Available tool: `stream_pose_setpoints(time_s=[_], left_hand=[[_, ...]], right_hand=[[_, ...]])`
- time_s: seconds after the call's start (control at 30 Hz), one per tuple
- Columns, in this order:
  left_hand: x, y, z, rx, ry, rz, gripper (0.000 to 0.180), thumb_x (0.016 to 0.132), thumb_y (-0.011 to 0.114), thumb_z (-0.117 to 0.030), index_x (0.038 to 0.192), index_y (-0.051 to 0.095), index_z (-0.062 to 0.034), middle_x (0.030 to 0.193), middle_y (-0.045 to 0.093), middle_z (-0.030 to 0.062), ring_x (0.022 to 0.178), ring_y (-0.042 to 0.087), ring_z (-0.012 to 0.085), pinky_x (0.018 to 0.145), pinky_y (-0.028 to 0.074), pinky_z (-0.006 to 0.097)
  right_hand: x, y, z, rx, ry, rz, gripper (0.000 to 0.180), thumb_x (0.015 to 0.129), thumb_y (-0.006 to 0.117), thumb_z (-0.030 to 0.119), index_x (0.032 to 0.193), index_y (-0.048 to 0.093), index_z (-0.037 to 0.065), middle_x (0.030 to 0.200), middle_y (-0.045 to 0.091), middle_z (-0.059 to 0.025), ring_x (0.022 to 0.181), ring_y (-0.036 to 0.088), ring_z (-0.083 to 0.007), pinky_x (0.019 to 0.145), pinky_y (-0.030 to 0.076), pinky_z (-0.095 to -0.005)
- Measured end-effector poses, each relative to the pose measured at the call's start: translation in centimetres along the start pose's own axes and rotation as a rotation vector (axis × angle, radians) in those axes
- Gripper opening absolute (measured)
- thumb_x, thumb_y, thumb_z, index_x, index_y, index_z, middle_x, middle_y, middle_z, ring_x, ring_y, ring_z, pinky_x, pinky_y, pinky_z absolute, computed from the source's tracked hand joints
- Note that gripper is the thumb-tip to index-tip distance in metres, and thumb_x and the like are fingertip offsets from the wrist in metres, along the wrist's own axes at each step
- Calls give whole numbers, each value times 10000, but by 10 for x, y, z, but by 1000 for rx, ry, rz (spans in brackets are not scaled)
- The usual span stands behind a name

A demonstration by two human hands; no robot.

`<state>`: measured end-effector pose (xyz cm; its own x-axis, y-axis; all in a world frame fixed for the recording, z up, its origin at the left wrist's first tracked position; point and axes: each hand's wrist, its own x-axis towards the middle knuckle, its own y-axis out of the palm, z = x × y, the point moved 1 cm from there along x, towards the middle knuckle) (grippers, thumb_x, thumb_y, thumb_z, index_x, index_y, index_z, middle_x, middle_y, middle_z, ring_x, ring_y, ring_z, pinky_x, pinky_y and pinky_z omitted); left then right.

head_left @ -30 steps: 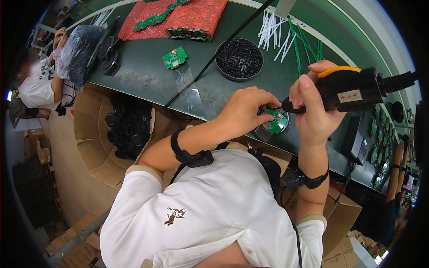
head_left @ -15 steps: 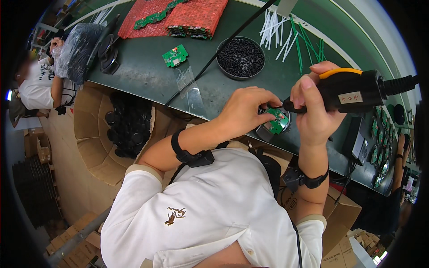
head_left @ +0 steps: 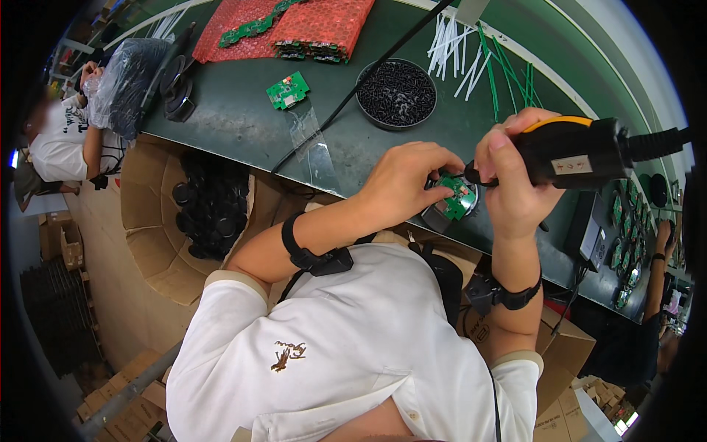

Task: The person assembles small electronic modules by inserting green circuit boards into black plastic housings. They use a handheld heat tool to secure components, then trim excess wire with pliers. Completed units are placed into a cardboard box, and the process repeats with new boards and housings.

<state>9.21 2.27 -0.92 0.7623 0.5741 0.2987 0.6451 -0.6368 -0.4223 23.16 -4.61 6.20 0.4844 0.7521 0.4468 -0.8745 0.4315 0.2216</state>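
My right hand is wrapped round a black electric screwdriver with an orange lever, held slanting, its cable leading off to the right. The screwdriver's nose points left and meets the far edge of a green circuit board. That board sits on a round, shiny-rimmed part at the table's near edge. Bent over its left side, my left hand steadies it with thumb and fingertips. The bit's exact contact point is hidden by my fingers.
A round dish of small black screws stands beyond my hands. Nearby lie a loose green board, red bubble wrap with stacked boards, and white and green strips. A carton of black round parts stands left. Co-workers sit at both sides.
The screwdriver and my right hand have shifted slightly left, with the tool's body turned a little. My left hand and the circuit board stay in place.
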Motion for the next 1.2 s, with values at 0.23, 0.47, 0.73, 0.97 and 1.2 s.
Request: stream_pose_setpoints(time_s=[0.23, 0.47, 0.73, 0.97, 1.2], left_hand=[[-2, 1, 2, -8, 5, -3, 392, 744, 881, -72, 1104, 726, -74, 910, 695, 76, 744, 663, 221, 653, 535, 353], [-2, 0, -3, -13, -32, 11, 394, 733, 872, -63, 1098, 723, -65, 967, 716, 83, 761, 674, 244, 689, 550, 374], [-2, 1, -1, -23, 0, -2, 426, 752, 858, -33, 1155, 719, -39, 966, 703, 70, 738, 655, 186, 675, 534, 331], [-2, 3, -6, -11, -55, 19, 452, 736, 865, -27, 1165, 727, -40, 999, 696, 70, 754, 639, 164, 689, 526, 303], [0, 4, -26, -5, -51, 61, 551, 674, 871, 54, 1191, 714, -55, 989, 665, 69, 805, 614, 174, 730, 520, 295]], right_hand=[[-6, -5, -7, 29, -13, 8, 316, 844, 701, -138, 1091, 569, 9, 953, 637, -90, 646, 604, -100, 535, 503, -246], [-10, -6, -12, -49, -62, 19, 308, 850, 726, -104, 1094, 584, 19, 957, 642, -66, 712, 612, -94, 586, 509, -249], [24, -7, 18, 16, 33, 44, 355, 896, 728, -20, 1219, 581, -26, 817, 628, -35, 690, 607, -109, 648, 487, -258], [18, -58, 11, -819, -126, 50, 464, 894, 791, 112, 1306, 616, -9, 1062, 700, -122, 918, 685, -238, 827, 549, -376], [-78, -78, 15, -1096, 199, 285, 440, 843, 840, 237, 1174, 690, -13, 1124, 627, -171, 1008, 647, -347, 882, 528, -424]])
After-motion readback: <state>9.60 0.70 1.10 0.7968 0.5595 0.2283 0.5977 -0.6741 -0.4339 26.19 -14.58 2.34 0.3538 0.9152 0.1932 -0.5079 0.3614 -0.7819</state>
